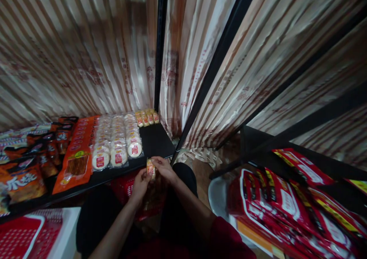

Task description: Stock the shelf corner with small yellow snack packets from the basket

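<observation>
The left hand (140, 184) is pinching the lower part of a packet (150, 168) between thumb and fingers, while the right hand (164, 170) is gripping its upper right edge; the exact placing of each fingertip is being lost to blur. The packet, its yellow-and-red face partly showing between the hands, is being held in front of the person's body at the near edge of a black shelf (156, 142). A red basket (122, 182) is sitting lower down, partly hidden by the left arm. Similar small packs (147, 117) are standing in a row at the shelf's far right corner; to their left, round cakes (134, 148) in clear wrap are lying in columns, with an orange pouch (76, 152) beside them and orange-and-black bags (27, 180) farther left. On the person's right, red bags (286, 198) are lying in a heap. Judging by its small size and shiny wrapping, the packet is probably weighing little, and its film is likely offering a thin, rather slippery surface over contents that may be crumbling under hard pressure. A light pinch at opposite edges would therefore be serving best, the finger pads lying flat and the middle of the face going unsqueezed.
</observation>
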`<act>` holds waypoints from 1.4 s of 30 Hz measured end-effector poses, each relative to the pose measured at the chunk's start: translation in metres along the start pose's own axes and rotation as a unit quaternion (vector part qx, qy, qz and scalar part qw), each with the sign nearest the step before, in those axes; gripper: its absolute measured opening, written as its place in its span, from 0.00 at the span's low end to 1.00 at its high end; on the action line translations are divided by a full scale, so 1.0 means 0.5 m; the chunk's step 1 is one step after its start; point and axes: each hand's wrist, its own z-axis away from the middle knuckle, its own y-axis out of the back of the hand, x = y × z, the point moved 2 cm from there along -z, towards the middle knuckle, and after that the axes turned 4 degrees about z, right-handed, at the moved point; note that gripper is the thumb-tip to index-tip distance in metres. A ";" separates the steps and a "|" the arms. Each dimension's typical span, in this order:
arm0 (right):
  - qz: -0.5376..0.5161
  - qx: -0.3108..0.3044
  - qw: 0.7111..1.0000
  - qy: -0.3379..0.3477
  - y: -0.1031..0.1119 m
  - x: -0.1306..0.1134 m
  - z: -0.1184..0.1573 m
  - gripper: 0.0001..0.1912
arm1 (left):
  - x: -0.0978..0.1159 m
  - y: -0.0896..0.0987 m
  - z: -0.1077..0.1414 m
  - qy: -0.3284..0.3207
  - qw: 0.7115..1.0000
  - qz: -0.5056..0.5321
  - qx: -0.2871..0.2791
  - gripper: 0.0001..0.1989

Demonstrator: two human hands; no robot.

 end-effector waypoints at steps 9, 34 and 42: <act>-0.046 -0.008 0.999 0.015 -0.008 -0.030 -0.007 0.29 | 0.022 -0.019 -0.019 -0.019 0.999 0.025 0.027 0.26; 0.111 0.002 0.989 0.099 0.034 -0.035 -0.063 0.15 | 0.069 -0.045 -0.117 -0.103 0.976 -0.150 0.117 0.09; 0.194 0.027 0.971 0.136 0.050 -0.043 -0.070 0.15 | 0.082 -0.076 -0.120 -0.093 0.976 -0.191 0.037 0.12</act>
